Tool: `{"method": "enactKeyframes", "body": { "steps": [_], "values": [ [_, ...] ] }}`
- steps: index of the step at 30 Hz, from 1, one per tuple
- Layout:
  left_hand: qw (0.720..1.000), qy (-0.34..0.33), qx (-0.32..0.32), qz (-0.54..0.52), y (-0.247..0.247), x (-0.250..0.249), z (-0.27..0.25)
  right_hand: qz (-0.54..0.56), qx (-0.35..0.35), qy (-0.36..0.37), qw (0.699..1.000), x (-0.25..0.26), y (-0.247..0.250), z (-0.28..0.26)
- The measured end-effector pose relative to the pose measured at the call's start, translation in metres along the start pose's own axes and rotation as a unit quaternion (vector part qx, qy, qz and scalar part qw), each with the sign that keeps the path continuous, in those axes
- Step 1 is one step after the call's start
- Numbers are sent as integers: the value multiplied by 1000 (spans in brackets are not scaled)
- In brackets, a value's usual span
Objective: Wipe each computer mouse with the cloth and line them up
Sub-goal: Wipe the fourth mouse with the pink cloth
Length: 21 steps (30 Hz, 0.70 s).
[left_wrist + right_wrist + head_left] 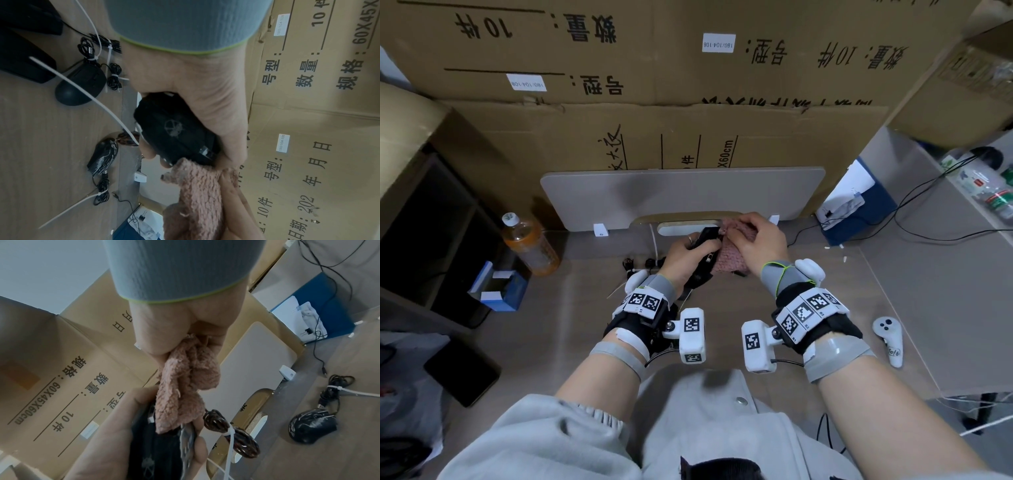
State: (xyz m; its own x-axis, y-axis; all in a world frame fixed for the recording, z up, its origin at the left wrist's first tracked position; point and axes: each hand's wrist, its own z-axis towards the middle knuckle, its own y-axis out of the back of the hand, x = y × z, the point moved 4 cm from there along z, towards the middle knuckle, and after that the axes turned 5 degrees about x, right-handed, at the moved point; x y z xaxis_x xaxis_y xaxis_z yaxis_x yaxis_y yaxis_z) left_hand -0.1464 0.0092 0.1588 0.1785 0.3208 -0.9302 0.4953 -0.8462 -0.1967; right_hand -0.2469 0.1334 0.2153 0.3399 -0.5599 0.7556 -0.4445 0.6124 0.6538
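Observation:
My left hand (690,251) grips a black wired mouse (174,129) above the desk, its front end towards the right hand. My right hand (751,240) holds a bunched pink fluffy cloth (729,258) against that front end; the cloth (185,386) hangs from the fist in the right wrist view. The held mouse's brown braided cable bundle (232,433) dangles below, tied with a white zip tie. Two more black mice lie on the desk: a plain one (80,84) and a streaked one (103,155), each with a bundled cable.
A grey board (681,192) stands at the desk's back against cardboard boxes (654,68). An orange drink bottle (529,245) stands at the left, a white controller (890,337) lies at the right, and a blue box (859,209) with cables sits at back right.

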Motion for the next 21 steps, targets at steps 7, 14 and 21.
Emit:
{"method": "enactKeyframes", "body": {
  "steps": [7, 14, 21],
  "values": [
    [1000, 2, 13, 14, -2, -4, -3, 36, 32, 30, 998, 4, -4, 0],
    [999, 9, 0, 36, -3, -6, -2, -48, -21, 17, 998, 6, 6, 1],
    [1000, 9, -7, 4, -2, -3, 1, 7, 6, 23, 1000, 2, -1, 3]
  ]
}}
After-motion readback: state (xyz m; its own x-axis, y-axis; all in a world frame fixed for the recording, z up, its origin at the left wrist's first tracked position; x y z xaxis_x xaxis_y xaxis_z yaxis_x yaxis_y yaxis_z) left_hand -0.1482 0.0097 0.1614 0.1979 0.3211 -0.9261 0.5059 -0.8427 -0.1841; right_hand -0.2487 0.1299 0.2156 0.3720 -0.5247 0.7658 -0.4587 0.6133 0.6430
